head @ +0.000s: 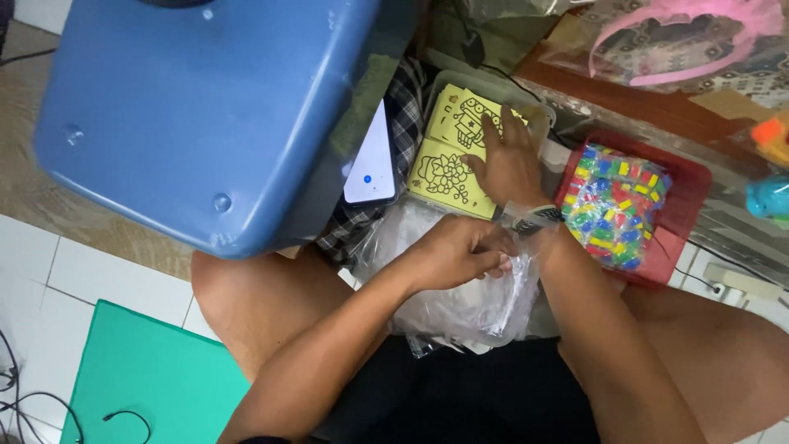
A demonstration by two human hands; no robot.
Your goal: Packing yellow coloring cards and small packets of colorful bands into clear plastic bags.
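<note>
**Cards under one hand, bags under the other**

Cards [448, 168], yellow with black drawings, sit in a clear tray [493, 86] just past the person's knees, at about 12 o'clock from the lap. The right hand [508, 156] lies flat on top of them. Its fingers are spread apart and point away from the body. It presses on the cards and does not pinch anything. A watch [538, 218] is on that wrist.

The left hand [460, 251] is closer to the body, at 6 o'clock from the right hand. Its fingers are curled together and closed on the top of a pile of clear bags [481, 308]. The pile rests on the person's lap.

A phone [371, 160] with a lit screen lies at 9 o'clock from the cards, on a checked cloth [407, 115]. A big blue tub [205, 107] is farther out at 9 o'clock and fills the top left of the view.

At 3 o'clock from the cards is a red basket [686, 193]. A bag of small bright pieces [620, 205] lies in it. A pink hairband [682, 41] in a wrapper is at 1 o'clock, well apart from the hands. A green mat [140, 370] lies on the white floor at 8 o'clock.
</note>
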